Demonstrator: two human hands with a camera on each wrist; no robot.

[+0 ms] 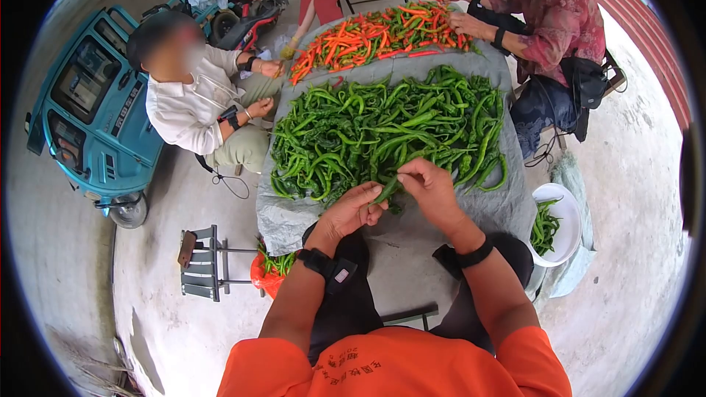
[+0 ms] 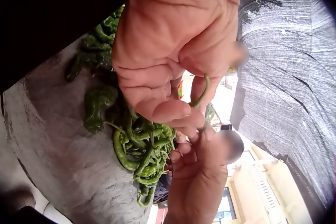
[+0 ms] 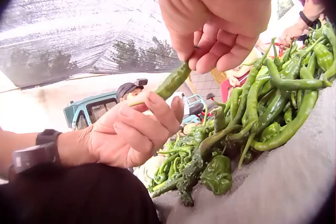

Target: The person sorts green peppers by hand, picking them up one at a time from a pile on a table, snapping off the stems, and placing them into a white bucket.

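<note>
One long green pepper (image 1: pixel 387 191) is held between my two hands at the near edge of the green pepper pile (image 1: pixel 382 129). My left hand (image 1: pixel 365 209) pinches its lower end, and my right hand (image 1: pixel 412 179) pinches the upper end. In the right wrist view the right hand (image 3: pixel 202 58) grips the pepper (image 3: pixel 170 83) at its tip with curled fingers, while the left hand (image 3: pixel 152 111) holds the other end. In the left wrist view the left hand (image 2: pixel 181 111) has a thin curved green stem (image 2: pixel 202 90) at its fingertips, with the right hand (image 2: pixel 197 182) just below.
The peppers lie on a grey cloth-covered table (image 1: pixel 507 209); red and orange peppers (image 1: pixel 375 33) are heaped at its far end. Two seated people (image 1: pixel 198 99) (image 1: pixel 544 15) sort there. A white bowl (image 1: pixel 572 231), a red bag (image 1: pixel 266 273), a stool (image 1: pixel 202 265) and a blue vehicle (image 1: pixel 88 110) stand around.
</note>
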